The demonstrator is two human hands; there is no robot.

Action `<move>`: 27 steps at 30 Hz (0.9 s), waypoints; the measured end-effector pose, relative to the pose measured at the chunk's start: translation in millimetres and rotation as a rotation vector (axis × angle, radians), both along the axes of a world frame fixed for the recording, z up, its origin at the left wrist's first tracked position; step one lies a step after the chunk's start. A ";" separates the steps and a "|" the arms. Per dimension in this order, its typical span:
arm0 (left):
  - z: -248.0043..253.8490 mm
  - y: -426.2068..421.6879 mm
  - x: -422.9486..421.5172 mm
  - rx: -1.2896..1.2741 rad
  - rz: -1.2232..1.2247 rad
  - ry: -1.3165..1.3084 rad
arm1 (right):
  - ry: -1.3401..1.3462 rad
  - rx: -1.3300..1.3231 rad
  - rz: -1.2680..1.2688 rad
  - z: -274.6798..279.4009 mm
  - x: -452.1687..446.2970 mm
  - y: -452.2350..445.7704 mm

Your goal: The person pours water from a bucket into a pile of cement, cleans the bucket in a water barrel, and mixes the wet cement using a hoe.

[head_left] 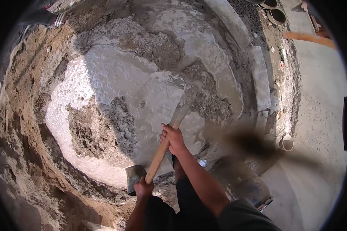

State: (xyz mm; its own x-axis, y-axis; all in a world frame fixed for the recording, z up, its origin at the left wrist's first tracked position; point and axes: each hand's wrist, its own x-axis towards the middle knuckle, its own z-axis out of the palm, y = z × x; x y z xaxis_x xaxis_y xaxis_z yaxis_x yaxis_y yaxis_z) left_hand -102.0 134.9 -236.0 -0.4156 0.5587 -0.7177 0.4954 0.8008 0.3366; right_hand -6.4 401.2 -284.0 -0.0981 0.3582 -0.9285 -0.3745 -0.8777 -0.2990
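Observation:
A long wooden handle runs up from my body into wet grey mortar. Its far end is caked in grey, and the tool's head is sunk in the mix, so its kind cannot be made out. Wrapped around the handle's near end is my left hand. Farther up, my right hand grips the shaft with closed fingers. Just beside my left hand stands a dark grey curved object of unclear kind. Heaps of gravelly dry mix rise out of the mortar.
Loose brown soil banks the left side. Concrete blocks edge the right. Beyond lie a concrete floor, several buckets and a curved plank. A dark blur crosses the right foreground. Someone's shoe shows upper left.

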 end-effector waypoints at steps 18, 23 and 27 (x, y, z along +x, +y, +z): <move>0.3 -27.2 7.4 0.017 -0.225 -0.037 | -0.012 -0.004 -0.172 -1.3 58.0 -44.6; 3.7 -7.9 1.3 -0.163 -0.272 -0.307 | 0.007 -0.010 -0.396 2.1 93.4 -69.0; -22.2 31.1 -23.3 -0.446 -0.469 -0.468 | 0.099 -0.008 -0.615 -7.1 134.9 -77.0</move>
